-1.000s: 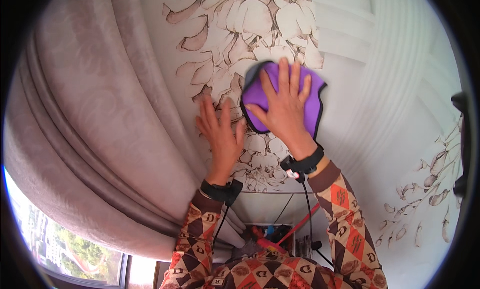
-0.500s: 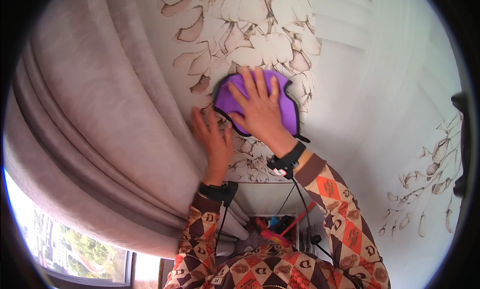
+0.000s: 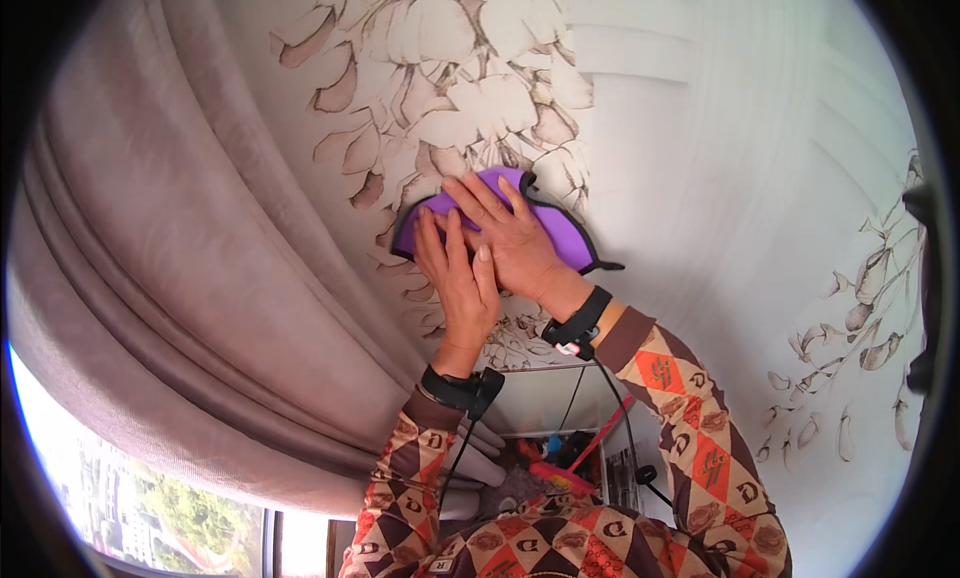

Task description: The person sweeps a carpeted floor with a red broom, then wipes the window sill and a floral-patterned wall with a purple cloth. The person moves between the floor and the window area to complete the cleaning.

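A purple cleaning cloth point(image 3: 562, 236) with a dark edging lies spread against the wall point(image 3: 670, 218), over its printed flower pattern. My right hand point(image 3: 508, 240) presses on the cloth with its fingers stretched out. Part of the cloth's lower edge is hidden under the hands. Close beside it, my left hand point(image 3: 460, 288) has its fingers extended, the tips over the cloth's left part and next to the right hand. Both wrists wear black straps with cables.
A long pinkish-grey curtain point(image 3: 210, 258) hangs along the left side, close to my left arm. Below it a window point(image 3: 170, 508) shows greenery. Low in the middle, beneath the wall's lower trim, are a red stick point(image 3: 603, 436) and a jumble of coloured items point(image 3: 560, 448).
My right hand and the cloth have shifted a little left and down, and the cloth has creased. The left hand has moved up and right, onto the cloth beside the right hand.
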Demonstrator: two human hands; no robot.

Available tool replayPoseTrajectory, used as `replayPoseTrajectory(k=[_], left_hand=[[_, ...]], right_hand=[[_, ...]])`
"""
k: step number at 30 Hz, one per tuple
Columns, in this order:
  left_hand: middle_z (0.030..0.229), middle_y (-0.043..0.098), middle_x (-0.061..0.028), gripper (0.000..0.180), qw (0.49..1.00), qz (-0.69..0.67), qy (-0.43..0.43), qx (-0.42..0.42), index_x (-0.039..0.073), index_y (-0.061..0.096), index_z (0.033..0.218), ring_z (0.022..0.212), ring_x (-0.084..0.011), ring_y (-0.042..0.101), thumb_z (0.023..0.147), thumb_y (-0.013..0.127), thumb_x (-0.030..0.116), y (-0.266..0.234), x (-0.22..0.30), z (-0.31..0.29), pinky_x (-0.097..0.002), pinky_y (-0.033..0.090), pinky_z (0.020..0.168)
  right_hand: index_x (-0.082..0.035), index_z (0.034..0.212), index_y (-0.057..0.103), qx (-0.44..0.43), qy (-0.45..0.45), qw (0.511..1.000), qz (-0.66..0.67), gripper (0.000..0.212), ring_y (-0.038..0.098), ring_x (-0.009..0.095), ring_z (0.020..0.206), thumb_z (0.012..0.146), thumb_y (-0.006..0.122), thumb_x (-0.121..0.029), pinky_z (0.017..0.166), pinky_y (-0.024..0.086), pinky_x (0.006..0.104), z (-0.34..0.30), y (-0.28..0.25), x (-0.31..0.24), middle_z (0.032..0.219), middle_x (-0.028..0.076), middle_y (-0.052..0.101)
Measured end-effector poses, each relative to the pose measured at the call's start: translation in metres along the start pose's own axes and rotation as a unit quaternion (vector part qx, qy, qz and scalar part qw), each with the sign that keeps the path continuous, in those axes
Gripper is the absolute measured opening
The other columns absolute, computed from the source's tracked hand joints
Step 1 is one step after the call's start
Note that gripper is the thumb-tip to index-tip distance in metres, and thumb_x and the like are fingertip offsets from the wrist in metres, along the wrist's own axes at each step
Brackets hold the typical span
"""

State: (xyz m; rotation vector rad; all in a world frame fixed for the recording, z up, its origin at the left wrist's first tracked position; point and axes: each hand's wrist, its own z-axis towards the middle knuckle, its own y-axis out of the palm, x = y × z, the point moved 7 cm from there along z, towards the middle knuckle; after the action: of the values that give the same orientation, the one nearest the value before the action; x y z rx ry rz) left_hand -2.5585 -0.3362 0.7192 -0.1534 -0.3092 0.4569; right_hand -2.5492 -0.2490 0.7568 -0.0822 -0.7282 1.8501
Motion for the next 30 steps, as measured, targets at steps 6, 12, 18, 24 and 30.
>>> replayPoseTrajectory(k=[6, 12, 18, 24, 30], left_hand=[[0.166, 0.007, -0.0279, 0.059, 0.999, 0.054, -0.008, 0.001, 0.008, 0.032, 0.158, 0.153, -0.0505, 0.005, 0.107, 0.041, 0.037, 0.026, 0.026, 0.014, -0.0741, 0.002, 0.113], [0.164, 0.003, -0.0321, 0.084, 0.99, 0.141, 0.025, -0.006, 0.01, 0.029, 0.158, 0.149, -0.0584, 0.003, 0.094, 0.064, 0.052, 0.067, 0.023, -0.039, -0.0829, 0.001, 0.105], [0.162, 0.003, -0.0345, 0.103, 0.981, 0.181, 0.06, 0.022, 0.011, 0.029, 0.158, 0.148, -0.0596, 0.004, 0.081, 0.076, 0.061, 0.075, 0.08, 0.014, -0.0863, 0.004, 0.101], [0.161, 0.008, -0.0354, 0.1, 0.977, 0.193, 0.084, -0.012, 0.011, 0.037, 0.155, 0.146, -0.0608, 0.012, 0.079, 0.076, 0.063, 0.108, 0.089, -0.022, -0.0872, 0.004, 0.1], [0.16, 0.009, -0.0371, 0.102, 0.967, 0.216, 0.127, -0.044, 0.011, 0.033, 0.157, 0.148, -0.0595, 0.008, 0.079, 0.077, 0.06, 0.142, 0.106, -0.048, -0.0848, -0.002, 0.102]], right_hand=[[-0.008, 0.138, 0.058, 0.024, 0.004, 0.999, 0.048, 0.055, 0.032, 0.028, 0.15, 0.086, 0.064, -0.021, 0.122, 0.024, 0.0471, -0.034, -0.042, 0.028, 0.159, 0.011, 0.04], [-0.007, 0.129, 0.065, 0.084, 0.083, 0.993, -0.003, 0.047, 0.041, 0.03, 0.144, 0.083, 0.066, -0.016, 0.117, 0.028, 0.0493, -0.124, -0.063, 0.053, 0.15, 0.013, 0.051], [-0.005, 0.129, 0.065, 0.171, 0.148, 0.974, -0.023, 0.047, 0.043, 0.031, 0.143, 0.086, 0.071, -0.023, 0.113, 0.029, 0.0479, -0.141, -0.123, 0.095, 0.15, 0.017, 0.051], [-0.002, 0.132, 0.062, 0.211, 0.223, 0.951, -0.031, 0.049, 0.042, 0.035, 0.143, 0.089, 0.071, -0.025, 0.113, 0.03, 0.048, -0.191, -0.138, 0.129, 0.152, 0.019, 0.048], [0.0, 0.134, 0.06, 0.239, 0.262, 0.935, -0.021, 0.051, 0.041, 0.037, 0.143, 0.093, 0.068, -0.029, 0.112, 0.031, 0.0491, -0.21, -0.15, 0.146, 0.152, 0.02, 0.047]])
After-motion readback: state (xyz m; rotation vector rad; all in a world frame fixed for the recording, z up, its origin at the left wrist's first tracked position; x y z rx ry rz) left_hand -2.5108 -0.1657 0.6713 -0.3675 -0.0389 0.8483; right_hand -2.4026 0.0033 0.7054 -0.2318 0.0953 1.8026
